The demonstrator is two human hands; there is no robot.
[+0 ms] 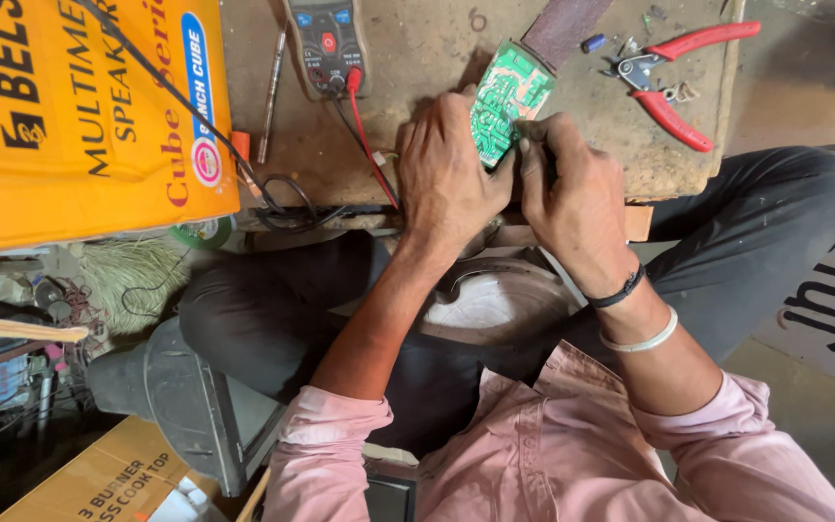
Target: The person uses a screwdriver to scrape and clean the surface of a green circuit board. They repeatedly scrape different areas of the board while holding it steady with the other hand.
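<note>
Gripping green circuit board [506,104] between both hands, left hand [446,179] and right hand [577,198] fingers clenched on its edges, red-handled pliers [674,72] nearby.

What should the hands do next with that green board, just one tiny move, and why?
Probably tilt the green circuit board a little flatter and steadier. The left hand and right hand both pinch its lower end, and its far end leans on a dark strip. The meter with its red lead sits just beside them, so a steady board may be easier to probe.
</note>
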